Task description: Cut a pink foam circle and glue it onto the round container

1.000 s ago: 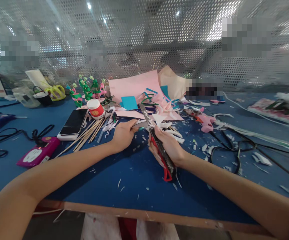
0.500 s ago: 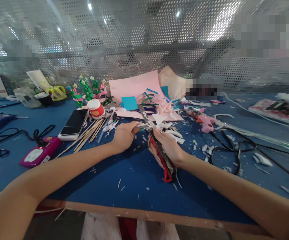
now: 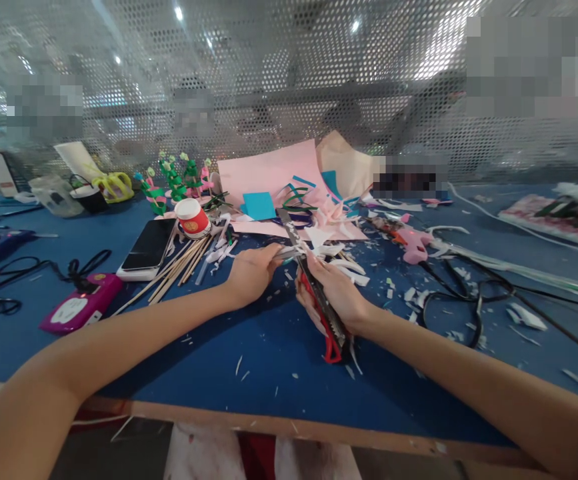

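My right hand (image 3: 336,290) is closed round a red-and-black cutting tool (image 3: 325,303) with a long metal blade, which points away from me and to the left. White flecks cling to the blade. My left hand (image 3: 253,273) pinches a thin pale strip (image 3: 287,253), whose far end meets the blade by my right thumb. The fingers hide part of that strip, so its full shape cannot be made out. Just beyond the blade lie white paper scraps (image 3: 325,239) and a blue paper square (image 3: 259,206).
To the left are wooden sticks (image 3: 181,270), a phone (image 3: 149,245), a paper cup (image 3: 192,219), paper flowers (image 3: 171,177) and a purple power block (image 3: 81,305). A pink glue gun (image 3: 413,243) with black cable (image 3: 479,310) lies right. Behind stand pink paper (image 3: 269,167) and a perforated metal screen (image 3: 289,73).
My left hand has turned slightly, and the pale strip, curved and broad earlier, now shows flatter and narrower. The right hand and its tool have stayed nearly still.
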A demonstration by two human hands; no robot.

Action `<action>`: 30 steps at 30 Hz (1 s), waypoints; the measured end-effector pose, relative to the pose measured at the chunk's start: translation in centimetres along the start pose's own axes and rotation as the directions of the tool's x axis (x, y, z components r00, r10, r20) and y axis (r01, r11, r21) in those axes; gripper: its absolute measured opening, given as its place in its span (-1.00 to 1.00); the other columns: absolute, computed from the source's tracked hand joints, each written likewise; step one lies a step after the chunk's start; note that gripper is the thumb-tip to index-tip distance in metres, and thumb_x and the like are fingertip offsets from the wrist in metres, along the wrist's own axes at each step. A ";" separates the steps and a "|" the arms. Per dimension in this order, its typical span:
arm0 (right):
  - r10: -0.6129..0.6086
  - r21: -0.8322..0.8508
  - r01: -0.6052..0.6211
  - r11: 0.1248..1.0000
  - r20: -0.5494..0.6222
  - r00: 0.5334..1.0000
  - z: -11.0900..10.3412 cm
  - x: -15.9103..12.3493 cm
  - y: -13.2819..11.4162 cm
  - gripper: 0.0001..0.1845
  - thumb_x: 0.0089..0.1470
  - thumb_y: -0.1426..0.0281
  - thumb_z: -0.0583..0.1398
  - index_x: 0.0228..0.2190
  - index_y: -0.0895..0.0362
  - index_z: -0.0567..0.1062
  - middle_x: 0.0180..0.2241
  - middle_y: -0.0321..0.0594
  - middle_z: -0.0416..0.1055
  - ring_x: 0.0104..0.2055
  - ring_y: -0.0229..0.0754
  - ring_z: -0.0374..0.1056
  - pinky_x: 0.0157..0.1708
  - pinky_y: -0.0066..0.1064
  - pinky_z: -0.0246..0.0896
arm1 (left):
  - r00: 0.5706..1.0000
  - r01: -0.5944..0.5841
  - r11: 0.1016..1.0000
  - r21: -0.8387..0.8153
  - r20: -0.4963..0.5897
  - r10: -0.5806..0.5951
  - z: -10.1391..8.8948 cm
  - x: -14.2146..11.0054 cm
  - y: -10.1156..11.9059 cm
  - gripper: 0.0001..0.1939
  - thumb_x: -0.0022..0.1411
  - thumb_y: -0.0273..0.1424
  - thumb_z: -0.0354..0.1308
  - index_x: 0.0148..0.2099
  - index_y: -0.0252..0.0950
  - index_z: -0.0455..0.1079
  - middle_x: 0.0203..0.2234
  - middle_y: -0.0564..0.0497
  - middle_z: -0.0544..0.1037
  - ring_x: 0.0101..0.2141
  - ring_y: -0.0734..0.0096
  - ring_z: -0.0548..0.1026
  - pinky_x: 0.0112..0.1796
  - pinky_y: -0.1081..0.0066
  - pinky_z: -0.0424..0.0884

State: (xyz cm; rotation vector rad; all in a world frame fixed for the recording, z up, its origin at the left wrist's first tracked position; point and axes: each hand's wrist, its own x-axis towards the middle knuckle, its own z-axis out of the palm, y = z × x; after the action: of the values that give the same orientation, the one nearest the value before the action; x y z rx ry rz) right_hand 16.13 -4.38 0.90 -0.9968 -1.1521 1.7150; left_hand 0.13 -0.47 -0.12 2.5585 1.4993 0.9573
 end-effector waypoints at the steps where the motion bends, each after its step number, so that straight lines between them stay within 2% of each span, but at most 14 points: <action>1: 0.004 0.034 -0.004 0.999 0.002 1.000 0.0 0.0 -0.1 -0.50 0.09 -0.06 0.06 -0.58 0.10 0.28 -0.84 -0.40 0.19 -0.89 -0.34 0.00 -0.95 -0.51 -0.02 | 0.999 0.003 0.998 -0.063 -0.034 -0.005 0.0 0.1 0.0 -0.79 0.19 -0.46 0.11 -0.10 -0.31 0.43 -0.29 -0.06 0.62 -0.30 0.30 0.57 -0.28 0.38 0.44; 4: 0.060 0.135 -0.067 0.989 0.054 0.997 0.0 0.1 -0.6 -0.44 0.21 0.00 -0.10 -0.61 0.11 0.25 -0.86 -0.40 0.12 -0.89 -0.37 -0.06 -0.95 -0.55 -0.06 | 0.992 0.007 0.963 -0.269 -0.122 -0.042 0.1 0.5 -0.4 -0.82 0.16 -0.46 0.16 -0.15 -0.30 0.43 -0.30 -0.02 0.62 -0.32 0.36 0.55 -0.27 0.42 0.44; 6: 0.099 0.181 -0.114 0.977 0.088 0.991 -0.1 0.2 -0.9 -0.39 0.25 0.02 -0.19 -0.65 0.12 0.23 -0.86 -0.40 0.08 -0.88 -0.38 -0.07 -0.94 -0.57 -0.09 | 0.987 0.015 0.929 -0.369 -0.142 -0.073 0.2 0.7 -0.7 -0.86 0.15 -0.45 0.15 -0.20 -0.31 0.43 -0.34 -0.01 0.61 -0.34 0.38 0.54 -0.28 0.42 0.43; 10: 0.092 0.213 -0.118 0.970 0.128 0.987 -0.4 0.2 -1.0 -0.41 0.22 -0.01 -0.14 -0.62 0.13 0.27 -0.84 -0.40 0.08 -0.87 -0.38 -0.08 -0.94 -0.58 -0.11 | 0.989 0.026 0.872 -0.489 -0.113 -0.093 0.3 1.0 -1.0 -0.82 0.18 -0.43 0.11 -0.16 -0.35 0.41 -0.26 -0.07 0.57 -0.26 0.37 0.51 -0.26 0.43 0.42; 14: 0.083 0.215 -0.118 0.970 0.164 0.983 -0.4 0.1 -0.8 -0.42 0.22 -0.02 -0.13 -0.59 0.12 0.28 -0.83 -0.41 0.09 -0.86 -0.37 -0.08 -0.94 -0.58 -0.10 | 0.999 -0.003 0.845 -0.535 -0.043 -0.023 0.2 1.0 -0.8 -0.77 0.19 -0.46 0.06 -0.09 -0.33 0.38 -0.15 -0.08 0.54 -0.14 0.35 0.48 -0.19 0.41 0.41; 17: 0.074 0.210 -0.109 0.972 0.165 0.984 -0.2 0.0 -0.8 -0.42 0.25 0.03 -0.17 -0.58 0.12 0.28 -0.83 -0.40 0.10 -0.87 -0.36 -0.07 -0.94 -0.57 -0.09 | 1.000 -0.007 0.839 -0.545 -0.001 0.007 0.3 1.1 -0.6 -0.70 0.13 -0.53 0.09 -0.06 -0.31 0.38 -0.16 -0.05 0.55 -0.15 0.36 0.49 -0.13 0.38 0.40; 20: 0.063 0.219 -0.089 0.972 0.121 0.991 -0.1 0.0 -0.9 -0.40 0.28 0.08 -0.23 -0.59 0.12 0.29 -0.84 -0.39 0.09 -0.87 -0.36 -0.08 -0.94 -0.57 -0.11 | 0.999 0.040 0.850 -0.525 0.030 -0.028 0.2 1.1 -0.6 -0.61 0.01 -0.59 0.16 -0.05 -0.32 0.38 -0.17 -0.04 0.55 -0.20 0.36 0.49 -0.14 0.37 0.39; 23: 0.081 0.230 -0.103 0.968 0.106 0.991 -0.3 0.1 -0.8 -0.36 0.27 0.07 -0.27 -0.64 0.12 0.25 -0.85 -0.38 0.06 -0.88 -0.36 -0.08 -0.94 -0.56 -0.12 | 0.991 0.120 0.845 -0.521 0.015 -0.131 0.3 1.3 -0.9 -0.70 -0.03 -0.59 0.18 -0.17 -0.35 0.41 -0.31 0.00 0.56 -0.30 0.38 0.47 -0.22 0.38 0.40; 26: 0.088 0.235 -0.117 0.965 0.132 0.987 -0.5 0.2 -0.7 -0.37 0.26 0.05 -0.26 -0.65 0.11 0.23 -0.84 -0.38 0.06 -0.87 -0.37 -0.08 -0.93 -0.57 -0.11 | 0.979 0.177 0.753 -0.634 0.032 -0.203 0.8 1.5 -1.5 -0.81 -0.07 -0.55 0.22 -0.31 -0.36 0.39 -0.44 0.04 0.52 -0.40 0.43 0.43 -0.32 0.43 0.39; 30: 0.055 0.219 -0.088 0.972 0.155 0.986 -0.4 0.1 -0.7 -0.43 0.25 0.03 -0.19 -0.57 0.11 0.27 -0.83 -0.41 0.11 -0.86 -0.36 -0.07 -0.93 -0.57 -0.09 | 0.971 0.201 0.582 -0.788 0.082 -0.223 1.3 1.8 -1.9 -0.78 -0.14 -0.50 0.28 -0.33 -0.36 0.41 -0.45 0.05 0.52 -0.40 0.46 0.43 -0.33 0.46 0.39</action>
State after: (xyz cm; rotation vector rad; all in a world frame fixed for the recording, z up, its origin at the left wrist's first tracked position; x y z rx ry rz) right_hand 16.63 -3.95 1.46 -0.7908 -0.9956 1.9561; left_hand -0.09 2.31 -0.92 1.6748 0.9860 1.2486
